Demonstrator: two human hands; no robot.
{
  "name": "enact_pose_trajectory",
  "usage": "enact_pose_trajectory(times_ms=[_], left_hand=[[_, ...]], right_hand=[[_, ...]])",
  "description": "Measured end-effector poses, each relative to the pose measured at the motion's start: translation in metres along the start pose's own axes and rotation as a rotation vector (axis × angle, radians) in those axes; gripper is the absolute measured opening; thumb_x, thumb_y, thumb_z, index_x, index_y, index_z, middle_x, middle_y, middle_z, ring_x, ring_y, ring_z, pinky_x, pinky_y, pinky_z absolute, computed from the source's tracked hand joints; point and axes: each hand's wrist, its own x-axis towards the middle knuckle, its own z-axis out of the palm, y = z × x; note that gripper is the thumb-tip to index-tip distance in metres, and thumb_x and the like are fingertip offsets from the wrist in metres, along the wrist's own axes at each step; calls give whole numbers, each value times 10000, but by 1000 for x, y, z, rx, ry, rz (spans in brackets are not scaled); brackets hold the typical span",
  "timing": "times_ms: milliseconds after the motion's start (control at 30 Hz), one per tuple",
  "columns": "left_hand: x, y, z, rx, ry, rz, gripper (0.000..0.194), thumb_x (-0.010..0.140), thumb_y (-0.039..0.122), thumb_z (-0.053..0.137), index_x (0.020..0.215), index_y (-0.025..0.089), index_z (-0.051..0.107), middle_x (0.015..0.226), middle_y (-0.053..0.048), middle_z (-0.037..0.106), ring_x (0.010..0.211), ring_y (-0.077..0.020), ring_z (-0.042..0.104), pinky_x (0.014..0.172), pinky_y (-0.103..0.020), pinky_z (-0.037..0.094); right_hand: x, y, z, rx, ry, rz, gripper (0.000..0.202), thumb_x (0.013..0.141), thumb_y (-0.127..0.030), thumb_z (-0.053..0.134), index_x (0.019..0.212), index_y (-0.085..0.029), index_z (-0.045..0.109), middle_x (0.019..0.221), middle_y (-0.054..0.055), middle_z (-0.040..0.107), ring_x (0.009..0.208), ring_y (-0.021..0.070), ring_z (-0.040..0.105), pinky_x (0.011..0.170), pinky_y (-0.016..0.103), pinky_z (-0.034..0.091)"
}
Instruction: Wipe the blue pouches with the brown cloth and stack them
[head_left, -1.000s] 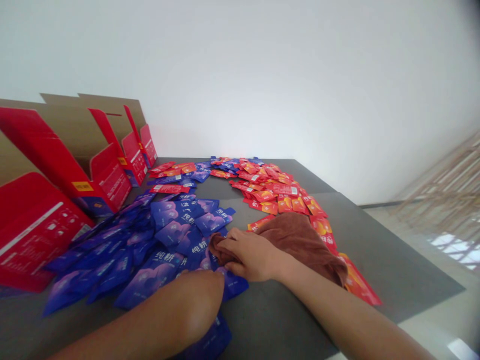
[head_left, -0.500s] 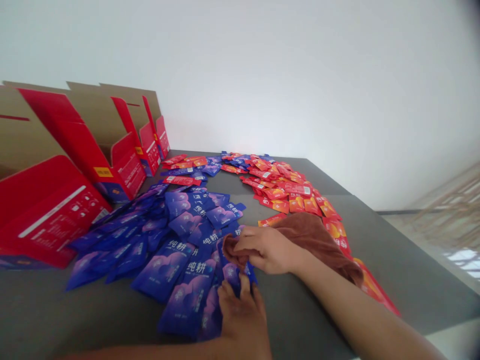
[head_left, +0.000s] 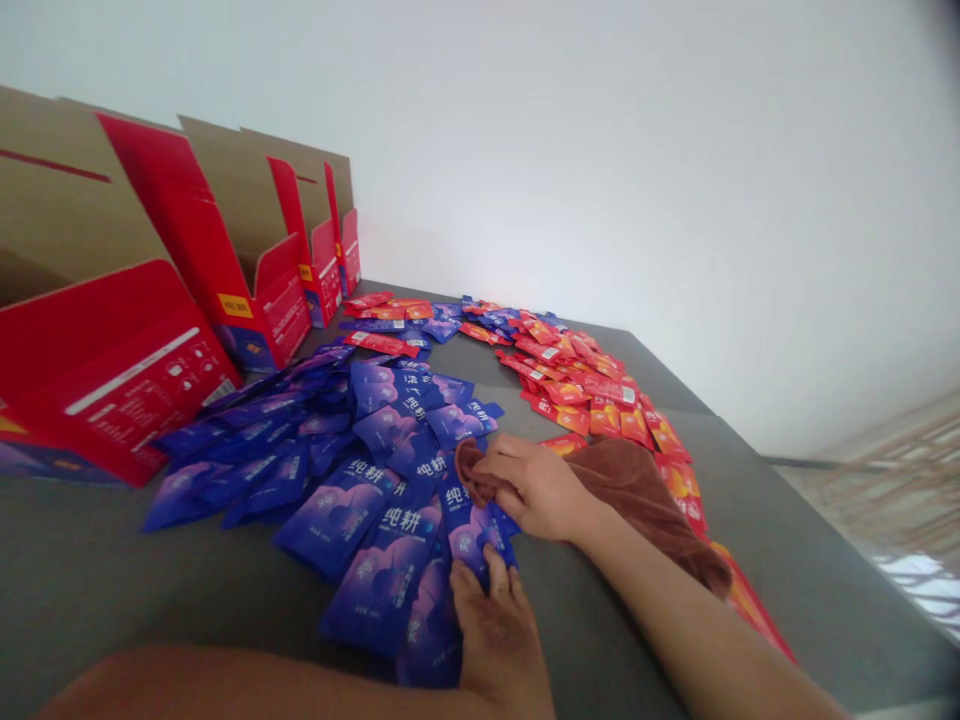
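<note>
My right hand [head_left: 536, 485] is closed on a bunched corner of a brown cloth [head_left: 634, 490], at the upper end of a blue-purple sachet [head_left: 470, 525]. The rest of the cloth lies under and beyond my right wrist, partly over red-orange sachets. My left hand [head_left: 499, 620] rests with its fingers apart on the lower end of that same sachet, pressing it against the pile. Many more blue sachets [head_left: 375, 585] lie overlapped to the left of both hands, most with their printed fronts up.
Open red cartons [head_left: 157, 390] with raised brown flaps stand in a row at the left. Red-orange sachets [head_left: 600, 390] form a curved heap at the right, with mixed red and blue ones at the back. All lie on a grey table [head_left: 750, 520] against a white wall.
My right hand has slid the cloth a little toward the far end of the sachet, uncovering more of its print. My left hand stays on its lower end. The camera view has tilted slightly.
</note>
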Motion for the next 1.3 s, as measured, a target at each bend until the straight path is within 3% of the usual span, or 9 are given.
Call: enact_pose_trajectory(times_ms=[200, 333, 467, 633, 767, 867, 1033, 1167, 1300], left_hand=[[1, 16, 14, -71, -5, -74, 412, 716, 28, 483, 1067, 188, 626, 1191, -130, 613, 1157, -309, 498, 997, -526, 358], [6, 24, 16, -88, -77, -127, 386, 724, 90, 502, 1070, 219, 618, 1248, -123, 565, 1178, -334, 474, 987, -603, 330], [3, 14, 7, -26, 25, -38, 410, 760, 71, 446, 1114, 225, 584, 1267, -105, 552, 1150, -310, 504, 979, -551, 372], [-1, 5, 3, -35, 45, -18, 454, 715, 5, 458, 1092, 214, 600, 1210, -109, 598, 1117, -303, 532, 960, -505, 407], [4, 19, 13, -129, -8, -56, 429, 693, 25, 499, 1058, 219, 611, 1202, -116, 597, 1153, -297, 504, 1008, -550, 338], [9, 33, 23, -127, -65, -159, 430, 662, 44, 551, 1048, 226, 608, 1225, -124, 573, 1185, -321, 469, 1024, -602, 280], [10, 44, 33, -148, -14, -231, 445, 619, 35, 596, 1016, 233, 626, 1231, -124, 574, 1193, -319, 461, 1063, -599, 193], [11, 45, 36, -171, 13, -246, 444, 594, 31, 608, 987, 234, 647, 1194, -118, 607, 1186, -318, 470, 1056, -604, 209], [13, 45, 35, -159, -31, -217, 425, 585, 44, 608, 965, 226, 663, 1175, -124, 619, 1190, -329, 464, 1043, -617, 226]], right_hand=[[-4, -31, 9, 7, -99, -149, 201, 749, -166, 507, 934, -197, 577, 903, 34, 528, 841, 181, 457, 742, 306, 357], [12, -18, 11, -29, -102, -53, 188, 781, -142, 486, 936, -194, 580, 900, 38, 518, 852, 175, 454, 753, 293, 360], [20, -4, 6, -44, -61, 45, 190, 778, -116, 481, 928, -178, 580, 928, 54, 515, 882, 181, 455, 772, 294, 363], [3, -15, 0, 44, -87, -116, 196, 743, -103, 487, 871, -191, 607, 888, 36, 527, 851, 178, 458, 772, 305, 350], [-5, -21, 3, 104, -126, -168, 174, 742, -104, 479, 823, -187, 609, 881, 31, 535, 823, 170, 458, 754, 298, 353], [3, -7, 9, 57, -57, -93, 203, 736, -71, 463, 825, -181, 609, 872, 39, 536, 837, 176, 450, 763, 301, 350], [14, 16, 12, 9, 29, -30, 226, 737, -42, 447, 823, -172, 612, 864, 48, 533, 835, 178, 444, 769, 304, 351], [5, 2, 5, 21, -50, -98, 194, 736, -60, 474, 812, -175, 611, 855, 39, 537, 838, 173, 449, 778, 302, 342], [-3, -17, 3, 50, -124, -147, 140, 760, -108, 500, 813, -179, 607, 856, 28, 543, 814, 157, 456, 753, 290, 337]])
